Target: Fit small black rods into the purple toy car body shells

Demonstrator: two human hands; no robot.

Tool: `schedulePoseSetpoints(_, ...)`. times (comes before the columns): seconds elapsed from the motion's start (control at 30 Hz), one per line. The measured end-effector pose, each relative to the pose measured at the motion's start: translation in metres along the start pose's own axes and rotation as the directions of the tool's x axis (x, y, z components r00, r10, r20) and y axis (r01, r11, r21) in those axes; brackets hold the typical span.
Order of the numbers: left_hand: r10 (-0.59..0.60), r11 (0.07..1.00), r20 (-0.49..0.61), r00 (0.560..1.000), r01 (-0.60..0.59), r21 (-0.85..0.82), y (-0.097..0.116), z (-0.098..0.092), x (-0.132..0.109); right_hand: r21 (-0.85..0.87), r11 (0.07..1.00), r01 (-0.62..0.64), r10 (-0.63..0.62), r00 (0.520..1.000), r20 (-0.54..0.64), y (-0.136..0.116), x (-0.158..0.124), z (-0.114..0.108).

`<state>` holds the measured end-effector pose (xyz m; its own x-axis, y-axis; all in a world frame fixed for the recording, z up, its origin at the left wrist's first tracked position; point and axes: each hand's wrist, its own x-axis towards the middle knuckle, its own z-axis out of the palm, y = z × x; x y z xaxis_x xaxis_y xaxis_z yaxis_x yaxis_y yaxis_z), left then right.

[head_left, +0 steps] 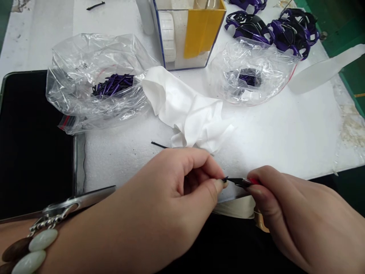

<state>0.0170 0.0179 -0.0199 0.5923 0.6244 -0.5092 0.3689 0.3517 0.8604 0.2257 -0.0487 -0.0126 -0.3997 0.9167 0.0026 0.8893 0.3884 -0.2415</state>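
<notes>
Grip of left hand [173,201] pinched small dark piece [225,179] over near edge of table [288,133]; right hand [305,217] grasped red-handled tool [238,182], tip at piece. Crumpled white cloth [196,112] lay just beyond, between clear bag [76,91] of purple slivers [115,84] and second clear bag [273,91]. Behind cloth, clear box [179,49] stood. Left hand partly hid black stick [159,145]. Black-screened device [34,140] lay left, purple-black frames [293,32] far right.

left grip [171,201] in a tight pinch, right grip [302,213] likewise pinched, near it, apart
</notes>
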Motion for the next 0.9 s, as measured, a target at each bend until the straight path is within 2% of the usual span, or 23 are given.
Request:
schedulePoseSetpoints(0.13, -0.011, 1.0, 0.013, 1.0, 0.011, -0.02, 0.003, 0.0, -0.001, 0.246, 0.963, -0.113, 0.08, 0.987, 0.137, 0.001, -0.004, -0.007)
schedulePoseSetpoints(0.23, -0.014, 1.0, 0.006, 1.0, 0.014, -0.027, 0.004, 0.001, -0.002, 0.395, 0.885, -0.247, 0.16, 0.957, 0.241, -0.001, -0.01, -0.01)
schedulePoseSetpoints(0.33, -0.021, 1.0, -0.006, 1.0, 0.021, -0.02, 0.003, 0.001, -0.002, 0.473, 0.798, -0.373, 0.236, 0.916, 0.325, -0.003, -0.015, -0.01)
schedulePoseSetpoints(0.57, -0.032, 0.999, -0.013, 0.999, 0.032, -0.01, 0.003, 0.002, 0.002, 0.52, 0.789, -0.328, 0.148, 0.922, 0.357, 0.006, -0.016, -0.005)
schedulePoseSetpoints(0.9, -0.075, 0.996, -0.025, 0.997, 0.074, -0.041, 0.003, 0.001, -0.001, 0.525, 0.796, -0.301, 0.12, 0.929, 0.35, 0.005, -0.014, -0.004)
